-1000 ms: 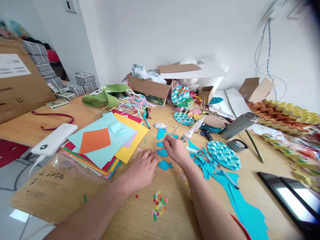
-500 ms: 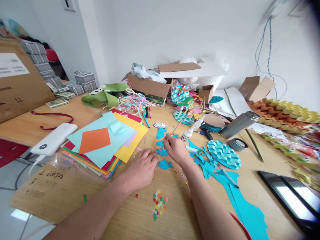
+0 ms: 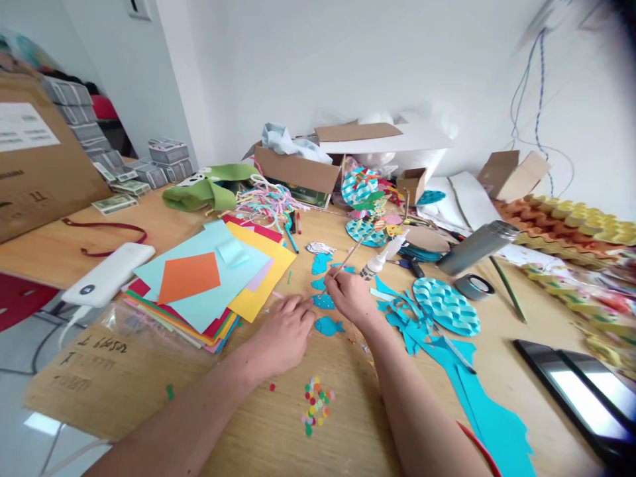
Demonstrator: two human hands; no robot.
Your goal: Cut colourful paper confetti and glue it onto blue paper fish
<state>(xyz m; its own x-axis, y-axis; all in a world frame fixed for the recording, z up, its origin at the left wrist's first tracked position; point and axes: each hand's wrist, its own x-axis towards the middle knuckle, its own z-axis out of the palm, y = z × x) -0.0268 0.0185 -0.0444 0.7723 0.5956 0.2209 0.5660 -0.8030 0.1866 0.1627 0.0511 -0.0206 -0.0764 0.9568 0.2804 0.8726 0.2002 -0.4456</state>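
Note:
My right hand (image 3: pixel 350 296) pinches a thin wooden stick (image 3: pixel 354 253), its lower end at a blue paper fish with white dots (image 3: pixel 324 302). My left hand (image 3: pixel 285 331) lies palm down on the table, fingers loosely bent and holding nothing visible, with its fingertips close to the dotted fish's left edge. Nearer to me is a plain blue paper fish (image 3: pixel 328 326) with drawn lines. More blue fish cut-outs (image 3: pixel 322 263) lie beyond, some partly hidden by my right hand. A white glue bottle (image 3: pixel 372 266) stands just past my right hand. Small coloured paper dots (image 3: pixel 316 404) are scattered in front.
Coloured paper sheets (image 3: pixel 199 271) are stacked at the left, near a white power bank (image 3: pixel 108 273). To the right lie blue paper scraps (image 3: pixel 477 391), a wavy-patterned blue oval (image 3: pixel 446 306), a grey flask (image 3: pixel 477 246) and a dark tablet (image 3: pixel 571 391). Cardboard boxes (image 3: pixel 298 167) line the back.
The view shifts very slightly. Both hands, the stick and the fish stay in nearly the same places.

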